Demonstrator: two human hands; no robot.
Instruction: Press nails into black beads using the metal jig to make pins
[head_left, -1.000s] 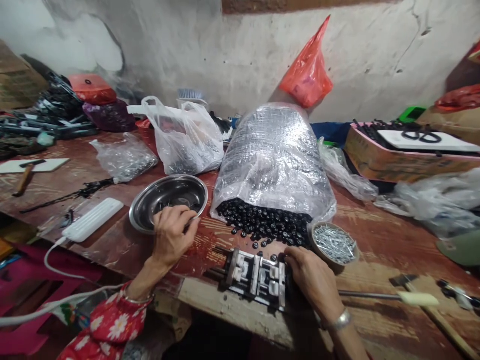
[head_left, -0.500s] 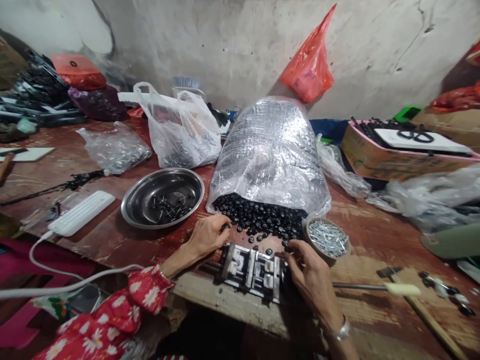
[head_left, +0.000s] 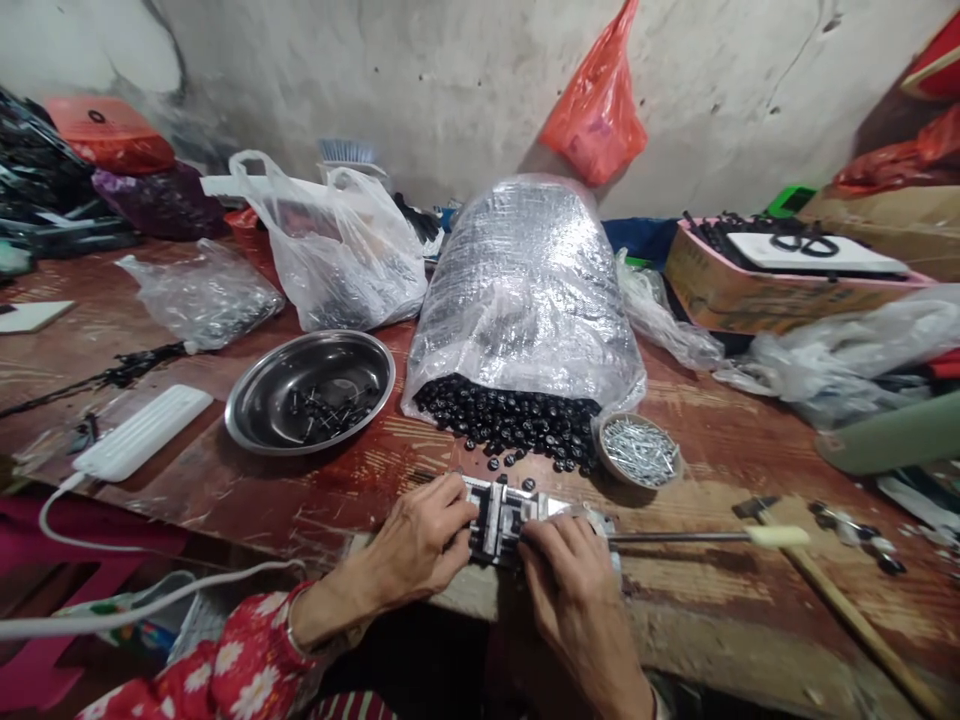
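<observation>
Both my hands hold a slotted metal jig (head_left: 501,520) at the near edge of the worn wooden table (head_left: 225,500). My left hand (head_left: 416,550) grips its left end, and my right hand (head_left: 570,590) covers its right side, hiding part of it. Just beyond lie spilled black round beads (head_left: 510,425), pouring from a silvery bubble-wrap bag (head_left: 525,280). A few loose beads sit close to the jig. To the right, a small round tin of nails (head_left: 639,450) stands near my right hand.
A steel bowl (head_left: 309,390) holds small black pieces left of the bag. A cream-handled metal rod (head_left: 675,537) and a wooden-handled hammer (head_left: 832,590) lie on the right. Plastic bags, a white plastic block (head_left: 142,432) with its cable, and a cardboard box (head_left: 750,285) crowd the table.
My left hand has moved from the bowl, past the beads, onto the jig. Both hands now close together on it, and the jig has shifted slightly.
</observation>
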